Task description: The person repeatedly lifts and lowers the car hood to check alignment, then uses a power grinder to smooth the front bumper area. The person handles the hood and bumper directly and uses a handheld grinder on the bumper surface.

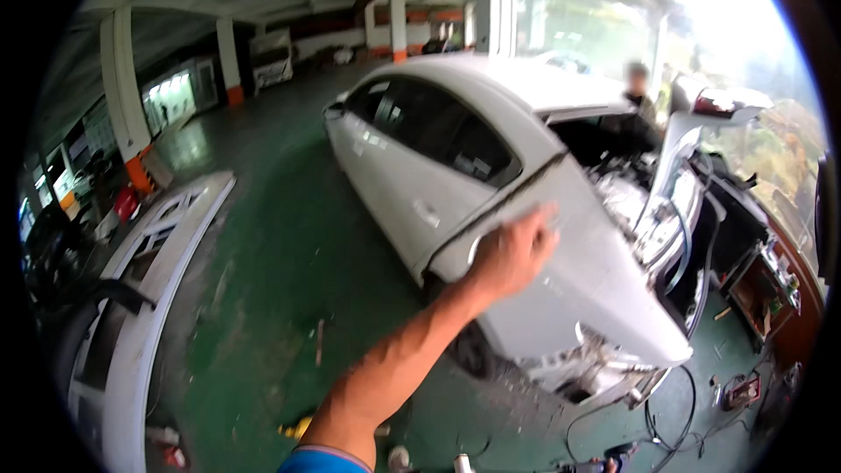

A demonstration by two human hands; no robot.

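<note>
My left hand (515, 250) is over the rear side panel (578, 271) of a white car (394, 162). Its fingers curl inward, slightly blurred, and whatever they may hold is hidden. I cannot tell whether the hand touches the panel. A dark gap (499, 203) runs between this panel and the body ahead of it, passing just beyond my hand. Under the panel's rear end, bare crumpled metal (587, 368) shows. The boot lid (714, 105) stands raised, and the boot opening (653, 201) is exposed. My right hand is out of view.
Detached white body panels (131, 342) lie along the left. Another person (639, 96) stands beyond the car's rear. Black cables (674, 420) curl over the green floor near a red-and-grey device (743, 392). A cart (762, 293) stands at right; a yellow item (298, 427) lies below my arm.
</note>
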